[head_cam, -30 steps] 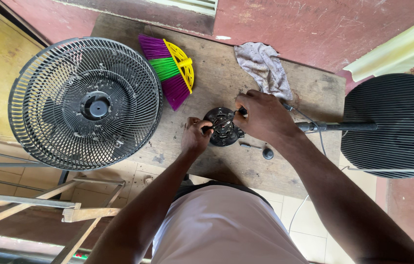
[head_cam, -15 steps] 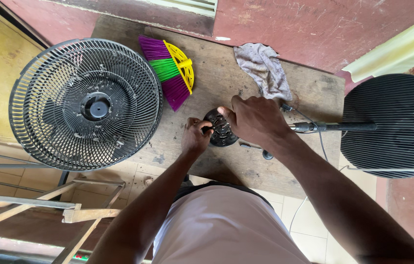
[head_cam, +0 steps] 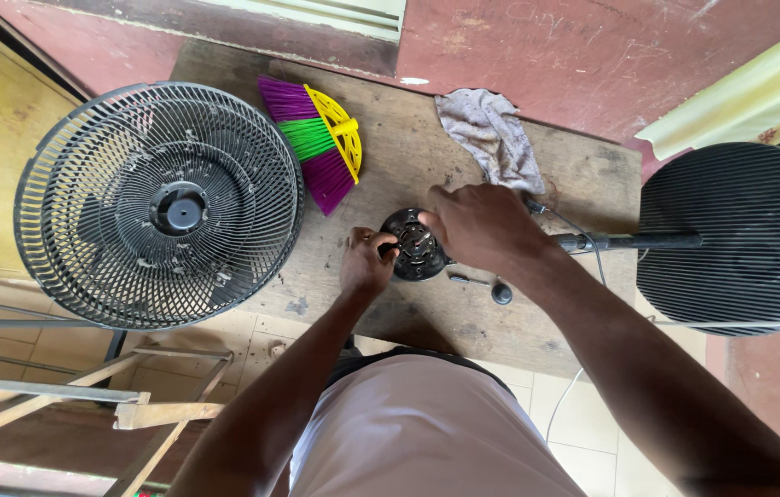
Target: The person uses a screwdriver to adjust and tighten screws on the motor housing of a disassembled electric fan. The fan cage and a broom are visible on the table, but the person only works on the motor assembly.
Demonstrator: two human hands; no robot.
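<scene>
A round black fan motor housing (head_cam: 413, 250) lies on the worn wooden table (head_cam: 464, 147), joined to a metal stand pole (head_cam: 629, 241) that runs right to the round black fan base (head_cam: 738, 237). My left hand (head_cam: 367, 262) grips the housing's left rim with curled fingers. My right hand (head_cam: 477, 225) covers its right side, fingers closed over the top. Much of the motor is hidden under both hands.
A black fan grille (head_cam: 162, 204) lies at the table's left end, overhanging the edge. A purple, green and yellow brush head (head_cam: 321, 143) and a grey rag (head_cam: 491, 138) lie at the back. A small dark knob (head_cam: 500, 294) rests near my right wrist. Wooden framing (head_cam: 123, 396) stands below left.
My right hand has slid left and now covers more of the motor housing. My left hand has stayed on the left rim.
</scene>
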